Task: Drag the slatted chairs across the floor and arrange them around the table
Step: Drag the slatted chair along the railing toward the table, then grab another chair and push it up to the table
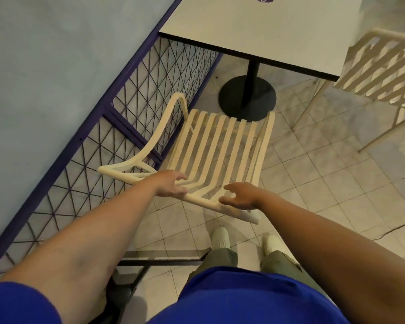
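Sitting beside the fence (126,101), slatted chair (215,146) has open floor (325,183) rightward.

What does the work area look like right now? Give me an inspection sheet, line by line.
Surface: white table top on a black pedestal; pale tiled floor.
Job's things: near slatted chair faces the table; second slatted chair at the table's right side.
Clutter: nothing seen.
Hands: left hand and right hand at the near chair's top rail, fingers open.
Cables: thin dark line on the right-hand tiles; cable or crack, cannot tell.
Surroundings: purple wire-mesh fence on the left.
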### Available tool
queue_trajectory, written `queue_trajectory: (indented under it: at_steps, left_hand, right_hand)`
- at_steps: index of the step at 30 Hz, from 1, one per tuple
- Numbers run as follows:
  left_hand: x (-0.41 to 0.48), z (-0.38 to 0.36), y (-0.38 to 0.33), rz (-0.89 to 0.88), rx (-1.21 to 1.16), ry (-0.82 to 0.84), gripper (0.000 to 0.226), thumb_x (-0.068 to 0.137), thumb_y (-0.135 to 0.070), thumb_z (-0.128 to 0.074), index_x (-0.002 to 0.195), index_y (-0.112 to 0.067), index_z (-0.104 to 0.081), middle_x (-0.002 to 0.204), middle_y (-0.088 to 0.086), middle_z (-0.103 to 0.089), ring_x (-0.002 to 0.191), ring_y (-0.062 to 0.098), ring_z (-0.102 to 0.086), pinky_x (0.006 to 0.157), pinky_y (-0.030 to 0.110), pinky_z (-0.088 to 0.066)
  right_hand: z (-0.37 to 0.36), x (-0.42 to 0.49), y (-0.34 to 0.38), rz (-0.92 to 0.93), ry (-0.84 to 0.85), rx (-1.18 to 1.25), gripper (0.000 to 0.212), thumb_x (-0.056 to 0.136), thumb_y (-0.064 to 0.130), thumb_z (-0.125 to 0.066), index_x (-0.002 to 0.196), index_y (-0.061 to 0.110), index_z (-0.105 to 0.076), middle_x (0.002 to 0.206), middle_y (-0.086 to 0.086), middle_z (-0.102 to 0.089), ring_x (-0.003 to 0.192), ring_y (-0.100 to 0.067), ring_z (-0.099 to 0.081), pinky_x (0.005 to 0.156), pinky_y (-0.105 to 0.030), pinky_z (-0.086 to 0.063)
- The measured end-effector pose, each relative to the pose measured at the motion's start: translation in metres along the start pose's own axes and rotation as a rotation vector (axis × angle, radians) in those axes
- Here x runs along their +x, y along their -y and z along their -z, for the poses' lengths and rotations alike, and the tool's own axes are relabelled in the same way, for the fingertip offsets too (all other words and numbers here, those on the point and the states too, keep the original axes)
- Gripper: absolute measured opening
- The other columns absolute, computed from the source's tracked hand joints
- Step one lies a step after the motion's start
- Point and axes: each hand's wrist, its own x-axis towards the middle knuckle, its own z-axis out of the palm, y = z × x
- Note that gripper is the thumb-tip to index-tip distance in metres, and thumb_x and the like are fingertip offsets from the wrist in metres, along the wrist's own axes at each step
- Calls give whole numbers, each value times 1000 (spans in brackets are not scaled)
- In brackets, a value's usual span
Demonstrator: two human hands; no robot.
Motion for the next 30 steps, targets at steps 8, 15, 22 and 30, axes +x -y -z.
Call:
queue_trajectory:
  at_steps: [8, 15, 22, 30]
  left_hand:
    - [12, -23, -96, -84, 50, 33, 62, 95, -44, -66, 151, -27, -44, 154, 1, -46, 139, 23, -45, 113, 41, -38]
    - [25, -73, -228, -167, 144, 39, 63, 94, -43, -68, 150, -25, -47, 150, 2, -51, 136, 22, -48, 112, 38, -38]
    - [42, -127, -357, -241, 210, 63, 64, 91, -48, -69, 148, -29, -48, 149, 0, -52, 134, 21, -50, 111, 38, -40]
    - [63, -157, -464, -321, 265, 114, 63, 92, -51, -66, 149, -32, -46, 149, -2, -51, 134, 20, -50, 110, 37, -40]
  right_hand:
    - [7, -50, -70, -51, -118, 68, 71, 99, 55, -49, 154, 13, -35, 159, -8, -38, 145, -26, -34, 117, -40, -27]
    - [0, -126, -174, -132, -198, 159, 73, 98, 58, -48, 155, 14, -34, 159, -7, -38, 145, -26, -35, 118, -41, -28]
    - [-8, -208, -295, -235, -255, 260, 74, 97, 59, -50, 153, 13, -37, 157, -7, -40, 144, -26, -37, 118, -39, -30]
    - [-3, -273, -389, -344, -281, 302, 74, 97, 59, -50, 153, 12, -37, 157, -8, -40, 144, -26, -37, 117, -36, -30]
